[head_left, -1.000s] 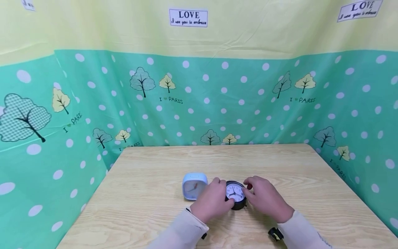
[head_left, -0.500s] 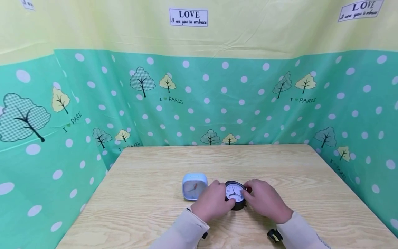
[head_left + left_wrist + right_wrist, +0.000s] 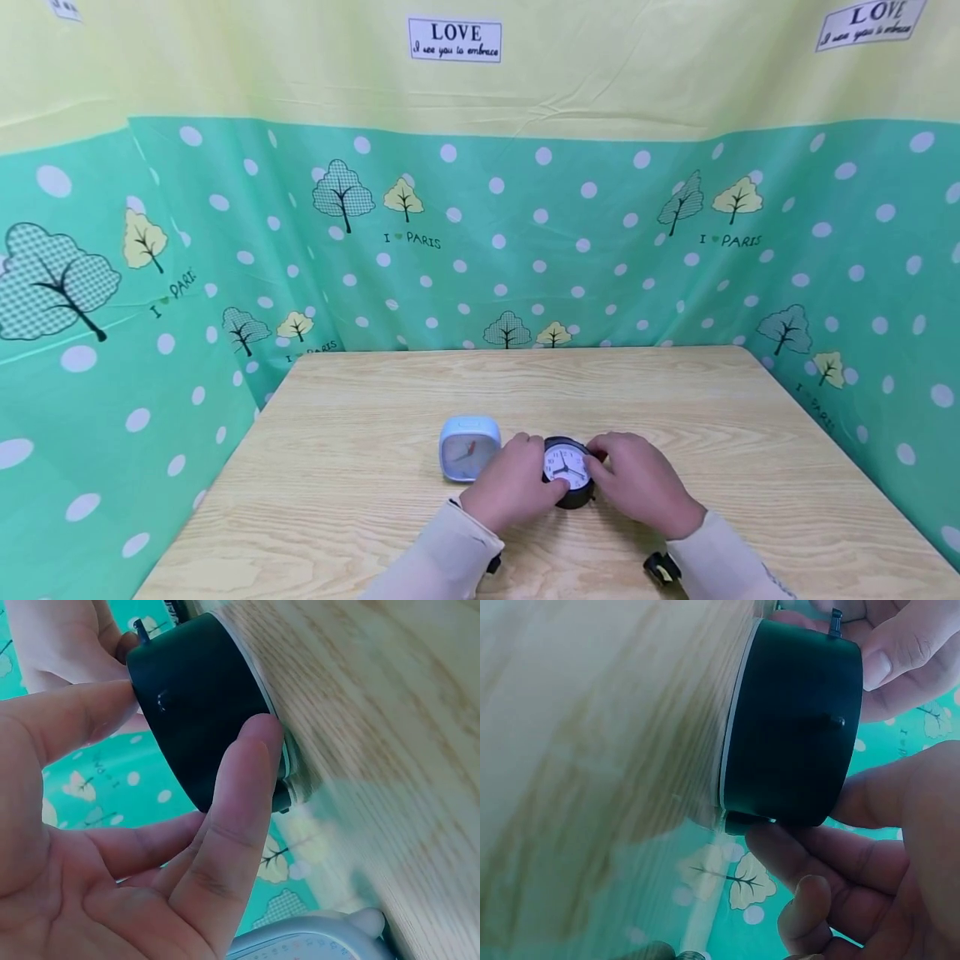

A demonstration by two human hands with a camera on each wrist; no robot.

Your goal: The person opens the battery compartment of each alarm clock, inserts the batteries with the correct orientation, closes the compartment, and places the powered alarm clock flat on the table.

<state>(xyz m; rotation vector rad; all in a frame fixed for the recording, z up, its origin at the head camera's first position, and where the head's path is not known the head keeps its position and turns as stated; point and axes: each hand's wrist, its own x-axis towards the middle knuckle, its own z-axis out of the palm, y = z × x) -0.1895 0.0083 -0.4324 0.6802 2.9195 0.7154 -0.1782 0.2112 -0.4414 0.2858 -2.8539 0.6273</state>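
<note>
A round black alarm clock (image 3: 567, 463) with a white dial is on the table, its face tilted up toward the head camera. My left hand (image 3: 512, 485) grips its left side, the thumb across the lower front rim and the fingers round behind. In the left wrist view the black casing (image 3: 195, 697) sits between thumb and fingers. On the other side, my right hand (image 3: 643, 485) pinches the upper right rim between thumb and curled fingers. The right wrist view shows the casing (image 3: 795, 720) with a small peg on its side and the fingertips at its edge.
A pale blue square alarm clock (image 3: 469, 452) stands just left of my left hand. The wooden table (image 3: 360, 417) runs back to a green and yellow patterned curtain (image 3: 450, 217). A black strap piece (image 3: 662, 568) shows at the right cuff.
The right hand's fingers have come down and in onto the black clock's upper right rim. The left hand and the pale blue clock stay in place.
</note>
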